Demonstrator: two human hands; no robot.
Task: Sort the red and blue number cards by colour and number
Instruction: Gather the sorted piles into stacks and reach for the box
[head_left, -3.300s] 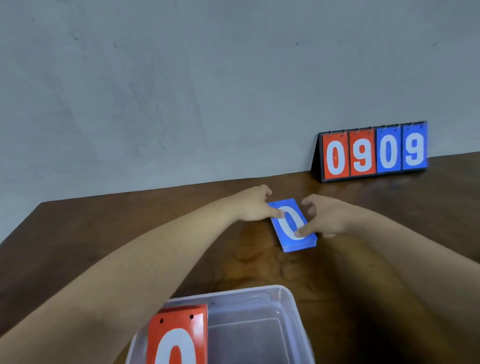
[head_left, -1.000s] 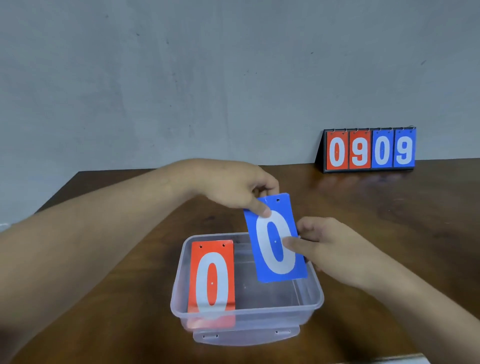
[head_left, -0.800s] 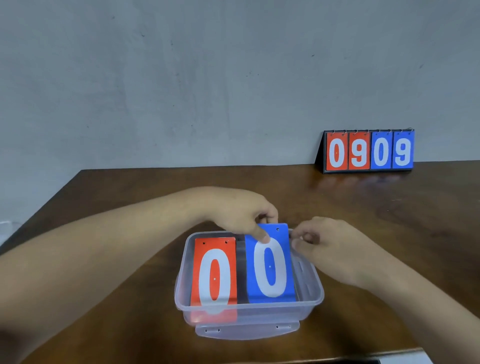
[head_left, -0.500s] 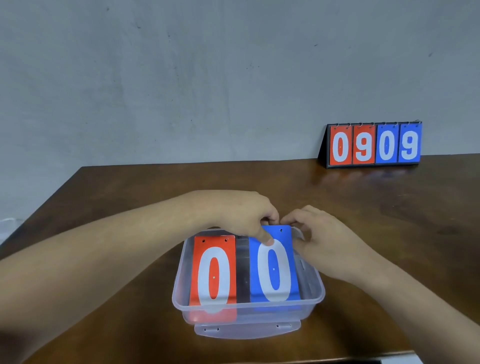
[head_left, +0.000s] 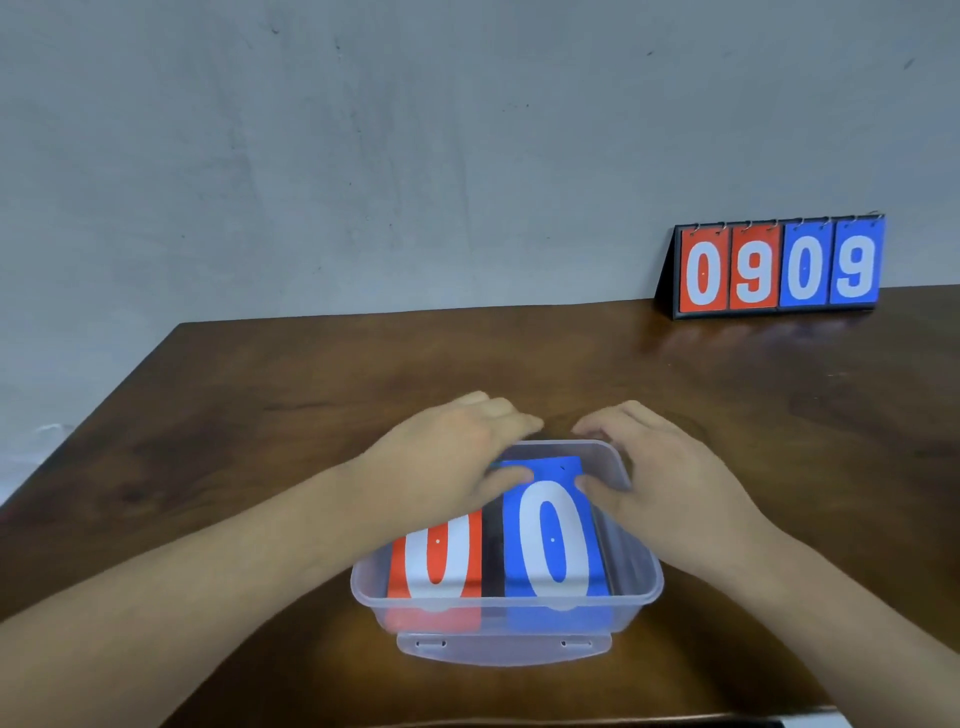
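Left hand (head_left: 447, 457) and right hand (head_left: 660, 467) hover loosely spread over the clear plastic box (head_left: 631, 561). Both thumbs touch the blue 0 card (head_left: 550, 540), which lies inside beside the red 0 card (head_left: 441, 564). A flip scoreboard (head_left: 779, 265) stands well apart on the wooden table (head_left: 260, 415).

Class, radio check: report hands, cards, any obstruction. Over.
Left hand, right hand open, thumbs touching blue 0 card. It lies beside red 0 card in clear tub. Nothing blocking.

Left hand (head_left: 457, 457) and right hand (head_left: 665, 483) reach forward, fingers relaxed.
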